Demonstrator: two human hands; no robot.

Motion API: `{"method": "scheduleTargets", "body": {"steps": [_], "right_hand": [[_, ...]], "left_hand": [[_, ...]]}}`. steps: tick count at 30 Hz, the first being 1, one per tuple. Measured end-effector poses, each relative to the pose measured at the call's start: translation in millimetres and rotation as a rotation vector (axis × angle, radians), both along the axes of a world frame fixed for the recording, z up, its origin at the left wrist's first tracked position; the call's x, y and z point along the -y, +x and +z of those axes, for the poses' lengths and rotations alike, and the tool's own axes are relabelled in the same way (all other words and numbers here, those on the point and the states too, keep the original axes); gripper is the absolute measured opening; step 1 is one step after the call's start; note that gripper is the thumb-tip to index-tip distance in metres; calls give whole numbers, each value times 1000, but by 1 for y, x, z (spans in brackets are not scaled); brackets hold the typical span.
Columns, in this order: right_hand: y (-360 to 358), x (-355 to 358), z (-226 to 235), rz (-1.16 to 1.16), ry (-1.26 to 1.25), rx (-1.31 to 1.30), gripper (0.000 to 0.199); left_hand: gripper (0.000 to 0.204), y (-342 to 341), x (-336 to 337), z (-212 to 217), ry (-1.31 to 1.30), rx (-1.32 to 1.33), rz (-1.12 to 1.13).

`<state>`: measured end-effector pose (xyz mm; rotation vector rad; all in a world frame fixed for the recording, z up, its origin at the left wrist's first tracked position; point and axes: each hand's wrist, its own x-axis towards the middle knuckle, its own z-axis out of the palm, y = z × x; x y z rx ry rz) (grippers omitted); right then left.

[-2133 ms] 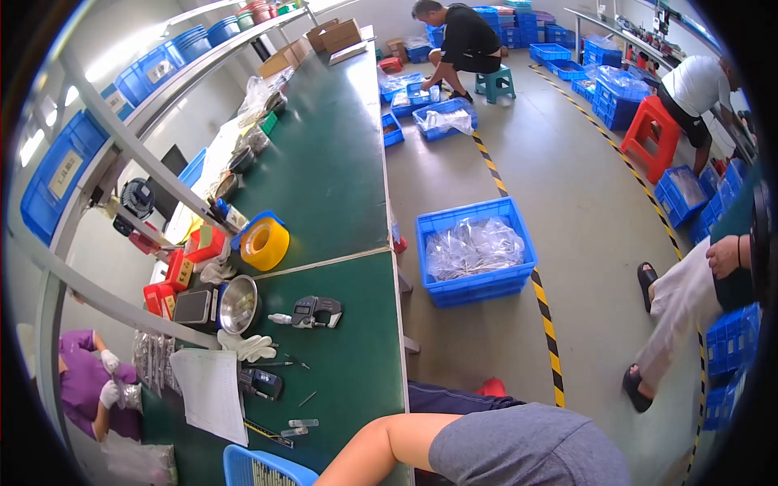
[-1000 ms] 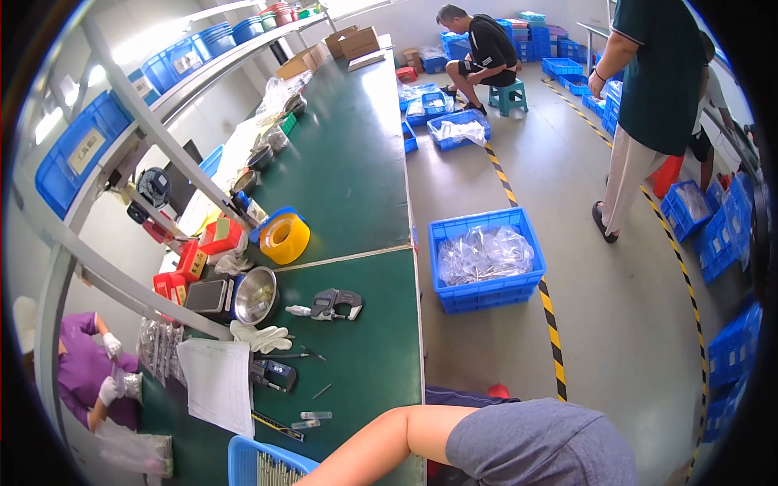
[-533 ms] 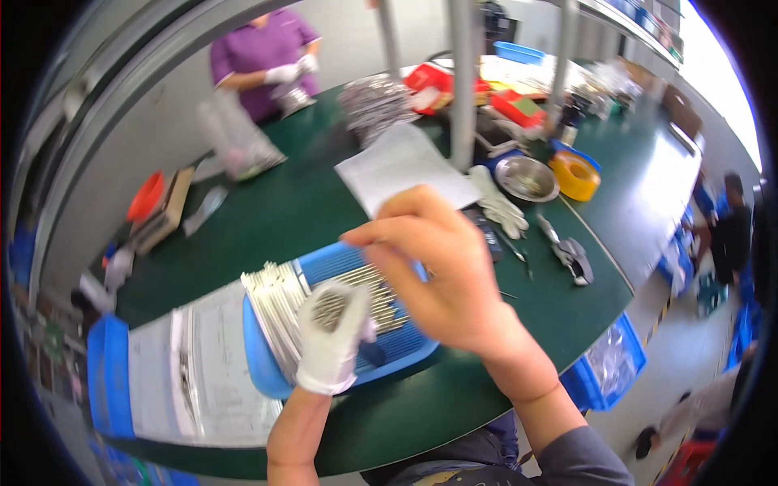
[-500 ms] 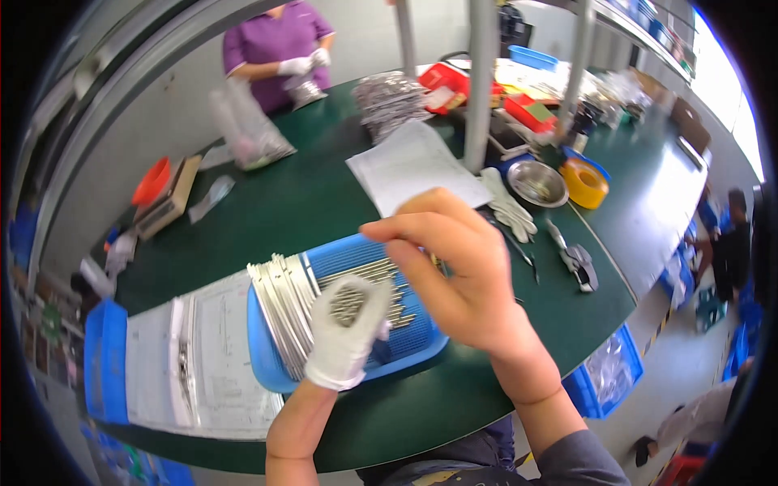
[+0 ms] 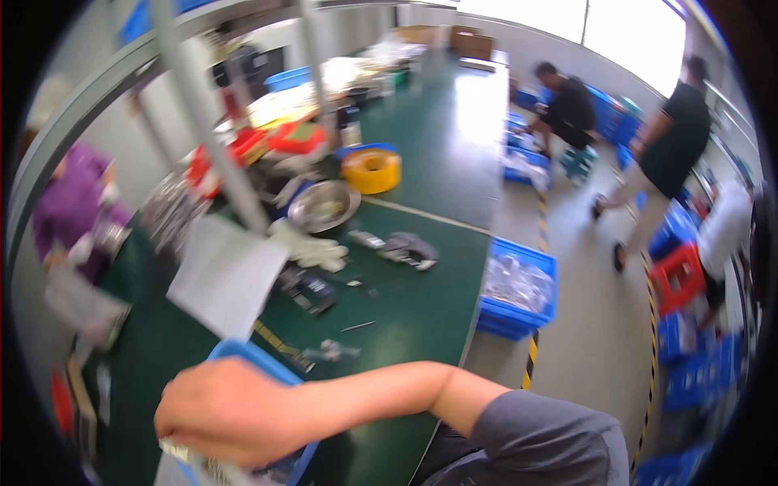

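Observation:
My bare right hand (image 5: 235,413) reaches across to the lower left, over the blue basket (image 5: 301,463). It is blurred, with its back toward me, and its fingers are bent down out of sight. Beneath it, pale metal pieces (image 5: 223,471) show at the lower edge, too smeared to make out. My left hand is not visible. Just beyond the basket lie a small clear bag (image 5: 331,351), a yellow-and-black strip (image 5: 279,344) and a dark measuring tool with a small display (image 5: 314,293).
White sheets (image 5: 227,275), a white glove (image 5: 312,247), a grey-handled hand tool (image 5: 405,248), a steel bowl (image 5: 324,207) and a yellow tape roll (image 5: 371,170) lie on the green table (image 5: 429,324). Blue crates (image 5: 519,287) stand beside it. Co-workers are at the far left and right.
The view has swung to the right. My right hand has come down from its raised, pinched pose to the basket. My gloved left hand, which held thin metal pins, has gone out of sight.

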<state>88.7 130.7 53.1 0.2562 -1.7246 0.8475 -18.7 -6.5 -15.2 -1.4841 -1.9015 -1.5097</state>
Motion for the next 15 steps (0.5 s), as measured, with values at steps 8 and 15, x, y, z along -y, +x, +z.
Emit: {"method": "scheduleTargets", "body": {"steps": [8, 15], "right_hand": [[7, 9, 7, -183, -97, -235, 7], [10, 5, 13, -265, -26, -225, 6]], "left_hand": [[39, -9, -4, -19, 50, -14, 119], [40, -35, 5, -25, 6, -306, 244]]}}
